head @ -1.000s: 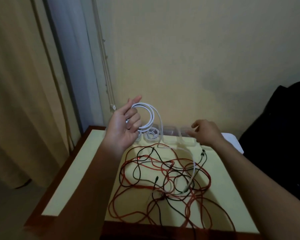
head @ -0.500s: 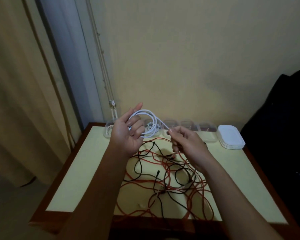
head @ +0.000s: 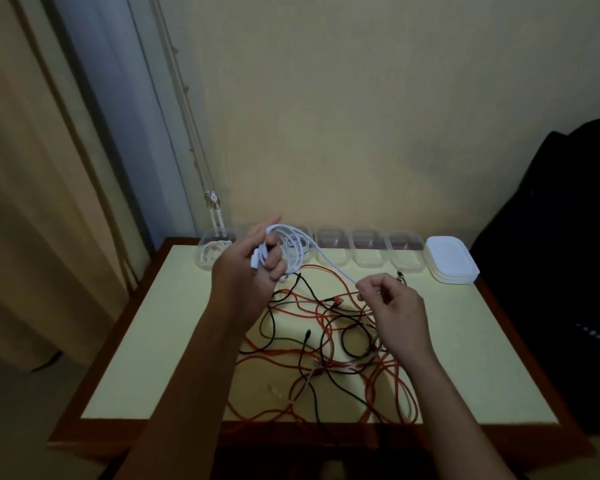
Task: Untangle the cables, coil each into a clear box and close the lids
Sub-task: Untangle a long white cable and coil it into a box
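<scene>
Your left hand (head: 245, 275) grips the coiled white cable (head: 293, 249) just in front of the clear boxes (head: 368, 252), your right hand (head: 397, 306) pinches its tail; slacken either and the loops could spring open into the tangle (head: 326, 329) nearer you.

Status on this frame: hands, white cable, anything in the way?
Left hand grips the white cable coil. Right hand pinches its loose tail. Red and black tangle on table below; clear boxes lidless behind.
</scene>
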The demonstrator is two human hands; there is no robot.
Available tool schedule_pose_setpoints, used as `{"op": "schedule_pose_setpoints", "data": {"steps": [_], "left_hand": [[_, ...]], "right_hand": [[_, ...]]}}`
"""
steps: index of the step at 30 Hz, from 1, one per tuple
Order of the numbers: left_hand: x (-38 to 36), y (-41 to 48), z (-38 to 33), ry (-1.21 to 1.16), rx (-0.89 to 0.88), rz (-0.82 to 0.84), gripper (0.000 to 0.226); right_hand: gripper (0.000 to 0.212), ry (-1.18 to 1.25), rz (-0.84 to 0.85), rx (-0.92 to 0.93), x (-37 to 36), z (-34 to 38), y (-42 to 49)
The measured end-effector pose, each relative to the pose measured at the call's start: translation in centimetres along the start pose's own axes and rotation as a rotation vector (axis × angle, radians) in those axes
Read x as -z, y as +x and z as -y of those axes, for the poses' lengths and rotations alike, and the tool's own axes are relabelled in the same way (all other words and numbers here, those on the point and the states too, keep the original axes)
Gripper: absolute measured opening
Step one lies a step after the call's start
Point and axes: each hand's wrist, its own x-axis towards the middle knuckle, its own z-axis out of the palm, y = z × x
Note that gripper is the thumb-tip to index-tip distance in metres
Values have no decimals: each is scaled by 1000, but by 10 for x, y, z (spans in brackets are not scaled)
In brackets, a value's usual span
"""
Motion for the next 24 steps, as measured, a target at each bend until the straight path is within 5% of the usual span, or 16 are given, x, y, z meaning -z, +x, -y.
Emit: {"op": "schedule_pose_setpoints", "data": {"steps": [4,9,14,24], "left_hand": [[-4,-6,9,422,-227,92,44],[-20,-12,27,715,-347,134,39],[-15,-15,39,846,-260,206,35],[-5,-9,27,215,179,130,32]], "right_hand": [[23,-324,-20,319,-8,2,-1],[33,-422,133,386,-11,20,0],[38,-372,133,487,-4,42,3],[16,126,92,54,12,41,-6]]}}
